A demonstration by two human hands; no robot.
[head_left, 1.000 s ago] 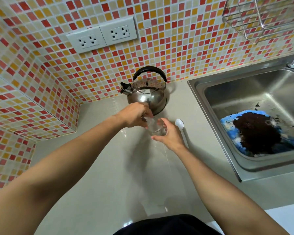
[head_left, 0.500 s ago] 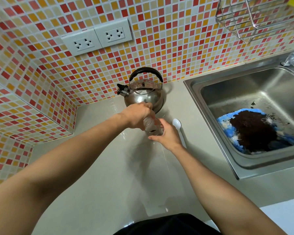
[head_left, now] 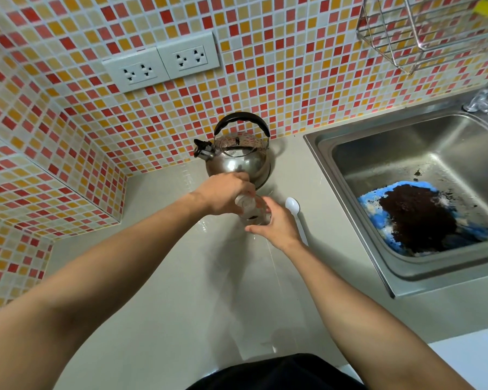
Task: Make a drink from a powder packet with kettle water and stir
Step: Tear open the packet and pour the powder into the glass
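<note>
A clear glass (head_left: 261, 212) stands on the pale counter (head_left: 166, 277) just in front of a steel kettle (head_left: 238, 159) with a black handle. My right hand (head_left: 278, 228) wraps around the glass from the near right side. My left hand (head_left: 223, 194) pinches a small clear powder packet (head_left: 244, 204), tipped mouth-down over the rim of the glass. A little dark powder shows at the bottom of the glass. A white plastic spoon (head_left: 293, 211) lies on the counter right of the glass, partly behind my right hand.
A steel sink (head_left: 400, 153) lies to the right, with a blue cloth (head_left: 378, 218) covered in dark grounds in it. Tiled walls close off the back and left. Two wall sockets (head_left: 161, 64) sit above the kettle, and a wire rack (head_left: 423, 26) hangs at top right.
My left hand has tilted the packet further over the glass, and dark powder now shows in the glass. My right hand stays on the glass.
</note>
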